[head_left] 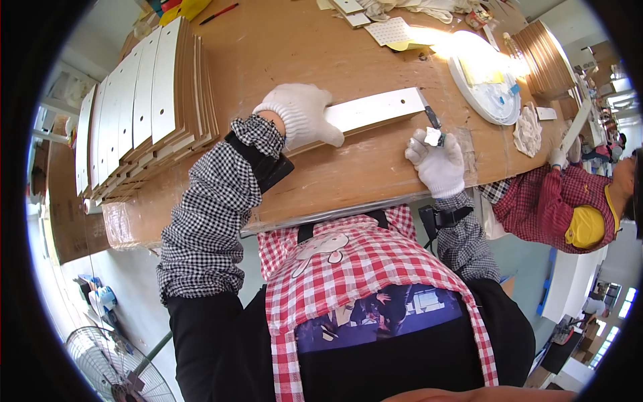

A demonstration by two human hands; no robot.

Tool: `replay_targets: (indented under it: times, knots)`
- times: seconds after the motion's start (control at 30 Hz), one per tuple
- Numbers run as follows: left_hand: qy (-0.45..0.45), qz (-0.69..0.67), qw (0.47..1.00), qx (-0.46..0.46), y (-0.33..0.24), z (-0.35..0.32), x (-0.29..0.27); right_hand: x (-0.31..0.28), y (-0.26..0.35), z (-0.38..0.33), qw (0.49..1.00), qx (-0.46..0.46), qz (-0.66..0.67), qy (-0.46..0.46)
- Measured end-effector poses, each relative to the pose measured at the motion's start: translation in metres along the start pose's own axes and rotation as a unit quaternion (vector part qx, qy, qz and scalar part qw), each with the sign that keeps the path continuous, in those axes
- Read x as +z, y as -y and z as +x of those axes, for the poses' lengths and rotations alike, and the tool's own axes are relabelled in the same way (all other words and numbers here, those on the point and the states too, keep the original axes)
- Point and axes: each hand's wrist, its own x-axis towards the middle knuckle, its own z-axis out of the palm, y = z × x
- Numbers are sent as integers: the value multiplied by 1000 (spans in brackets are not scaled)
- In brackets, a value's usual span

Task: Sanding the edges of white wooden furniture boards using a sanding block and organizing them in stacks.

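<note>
A narrow white board [378,111] with a small hole near its right end lies across the table before me. My left hand [300,114], in a white knitted glove, grips its left part, thumb along the near edge. My right hand [439,161], gloved too, is closed around a slim dark tool [431,115] with white wrapping at the fingers. The tool's dark end points up beside the board's right end; I cannot tell whether they touch. Its exact kind is unclear.
Stacks of white-faced boards [144,100] stand at the left of the brown table [268,53]. A round white lid or tray [512,110], a crumpled cloth [528,130] and another board stack [546,57] are at the right. A co-worker [569,201] in red sits beyond them.
</note>
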Motion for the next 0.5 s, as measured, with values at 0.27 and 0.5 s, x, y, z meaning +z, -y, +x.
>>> replay_targets:
  times: [0.27, 0.5]
  knots:
    - [-118, -92, 988, -26, -4, -2, 6, -2, -4, -1, 999, -30, 0, 13]
    - [-106, -448, 884, -80, 2, -47, 22, 37, 0, -2, 989, -89, -111, 51]
